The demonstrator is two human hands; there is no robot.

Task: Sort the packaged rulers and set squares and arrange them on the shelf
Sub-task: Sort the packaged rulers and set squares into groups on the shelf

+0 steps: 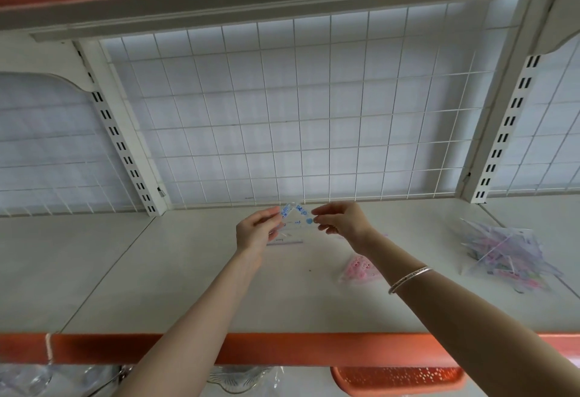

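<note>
A: Where's the set square?
B: The blue-printed set square, in clear wrap, is at centre frame. It's held point-up over the shelf, near the back edge.

A: Grip?
B: Both hands are on it. The left hand has its fingers curled, pinching the left-of-frame sloping edge. The right hand pinches the right-of-frame edge at the fingertips. The square spans the gap between the two hands. Its lower edge blurs out, so I can't tell if it touches the shelf.

A: Other stock?
B: A thin flat packet with a purple strip lies on the shelf just below the held square. A pink packet lies flat below the right hand, partly behind the forearm. A pile of packets sits at right of frame, pastel and jumbled, well apart from the hands.

A: Surroundings?
B: A white wire grid fills the upper middle. There's a bangle on the right wrist. An orange basket is at bottom right, below the shelf's orange front lip.
</note>
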